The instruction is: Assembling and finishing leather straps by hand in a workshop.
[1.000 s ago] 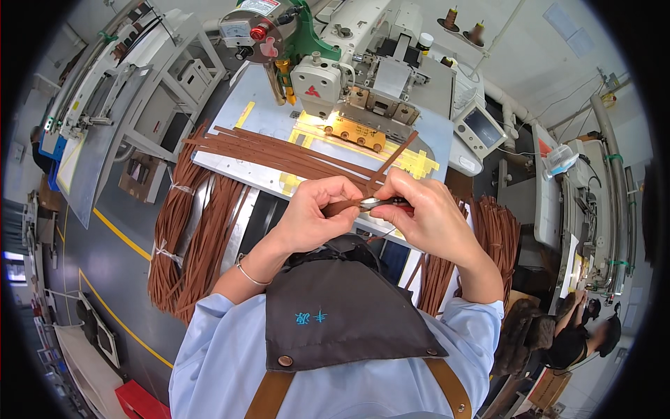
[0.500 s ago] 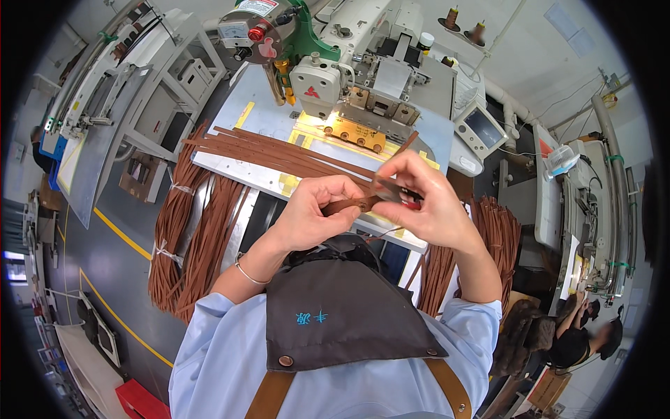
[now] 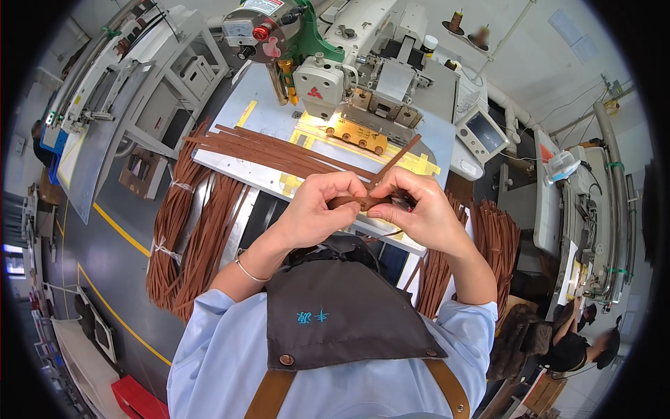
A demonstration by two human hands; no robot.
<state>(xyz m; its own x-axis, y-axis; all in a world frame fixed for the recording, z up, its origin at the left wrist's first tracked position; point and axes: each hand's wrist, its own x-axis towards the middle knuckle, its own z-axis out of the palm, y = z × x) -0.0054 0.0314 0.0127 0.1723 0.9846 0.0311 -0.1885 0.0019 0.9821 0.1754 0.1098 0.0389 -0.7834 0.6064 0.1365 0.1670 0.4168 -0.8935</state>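
Pinched in my left hand (image 3: 326, 209) is a short stretch of brown flat strap (image 3: 359, 205), with a small mark or hole in it. My right hand (image 3: 412, 209) grips that strap just beside it, fingers curled round a dark hand tool (image 3: 399, 200) with some red on it, mostly hidden. Beyond my hands, more straps (image 3: 265, 150) lie across the light machine table (image 3: 227, 112). A brass plate (image 3: 356, 136) sits under the head of a white and green machine (image 3: 317, 87).
Bundles of straps (image 3: 174, 244) hang left and right (image 3: 492, 251) of me. A small screen (image 3: 481, 131) stands at right. Further machines (image 3: 112, 98) flank both sides, with a co-worker (image 3: 576, 346) at the lower right and a red bin (image 3: 136, 398) at lower left.
Half a second ago my right hand was lifted with the tool turned up; it has come down to the strap and covers more of the tool. My left hand has moved slightly rightward.
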